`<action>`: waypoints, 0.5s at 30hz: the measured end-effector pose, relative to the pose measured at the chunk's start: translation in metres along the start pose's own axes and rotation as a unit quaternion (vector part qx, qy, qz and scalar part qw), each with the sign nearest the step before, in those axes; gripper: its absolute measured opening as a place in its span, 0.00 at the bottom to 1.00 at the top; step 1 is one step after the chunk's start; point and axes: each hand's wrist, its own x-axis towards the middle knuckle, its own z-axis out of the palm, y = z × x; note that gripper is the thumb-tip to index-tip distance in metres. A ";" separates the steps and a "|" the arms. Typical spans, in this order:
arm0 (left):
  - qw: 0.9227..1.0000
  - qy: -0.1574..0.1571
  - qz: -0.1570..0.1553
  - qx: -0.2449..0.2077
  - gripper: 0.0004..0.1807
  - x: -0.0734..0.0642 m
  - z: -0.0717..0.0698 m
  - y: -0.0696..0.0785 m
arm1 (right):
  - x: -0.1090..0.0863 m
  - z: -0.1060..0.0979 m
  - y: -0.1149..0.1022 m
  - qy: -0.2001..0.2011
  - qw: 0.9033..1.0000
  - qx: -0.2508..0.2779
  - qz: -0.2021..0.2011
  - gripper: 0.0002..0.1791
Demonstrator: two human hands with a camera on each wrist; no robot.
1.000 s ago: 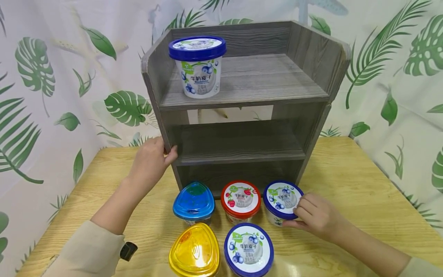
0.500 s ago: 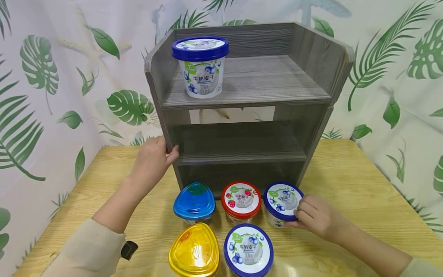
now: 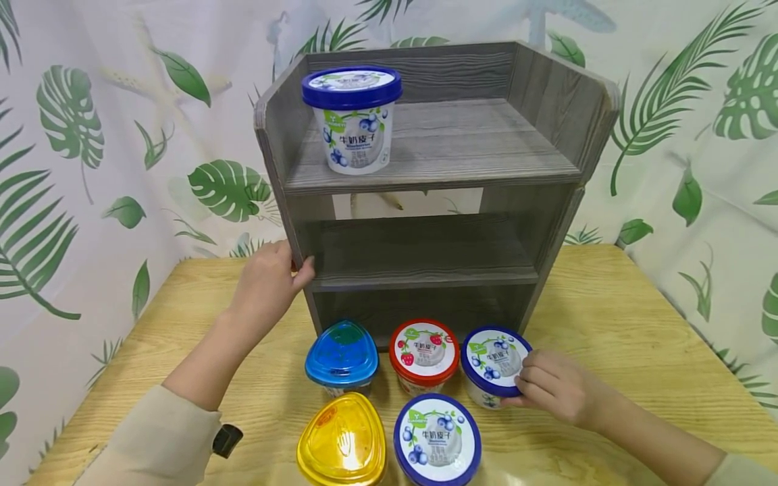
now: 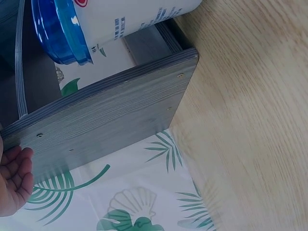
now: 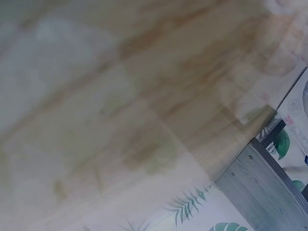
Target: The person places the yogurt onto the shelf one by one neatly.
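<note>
My left hand (image 3: 265, 280) grips the left side panel of a grey wooden shelf unit (image 3: 425, 275), thumb round the front edge. In the left wrist view, curled fingertips (image 4: 19, 168) show by that panel's outer face. My right hand (image 3: 562, 390) holds a blueberry tub (image 3: 496, 361) with a round blue lid by its right side, thumb low on the wall. Left of it stand a strawberry tub (image 3: 424, 352) with a red lid and a tub with a clear-blue rounded-triangle lid (image 3: 342, 354). Nearer me are a yellow-lidded tub (image 3: 342, 439) and another blueberry tub (image 3: 436, 439).
Another blueberry tub (image 3: 352, 118) stands on the shelf unit's top level, at the left. Below it are two lower levels. The unit stands on a wooden table (image 3: 614, 324), with leaf-patterned cloth (image 3: 687, 135) behind. The right wrist view is mostly blurred.
The blueberry tub in my right hand has shifted slightly towards me, and the hand has moved with it. My left hand keeps its place on the shelf unit. The head view has shifted a little.
</note>
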 end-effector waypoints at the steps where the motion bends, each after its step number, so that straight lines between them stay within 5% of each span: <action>1: 1.000 0.001 0.002 0.000 0.12 0.000 0.000 0.000 | 0.000 0.000 0.000 0.001 1.000 0.003 -0.002 0.21; 15: 1.000 0.007 0.010 -0.006 0.12 0.000 0.002 -0.002 | 0.007 -0.007 0.004 0.005 1.000 -0.001 0.007 0.22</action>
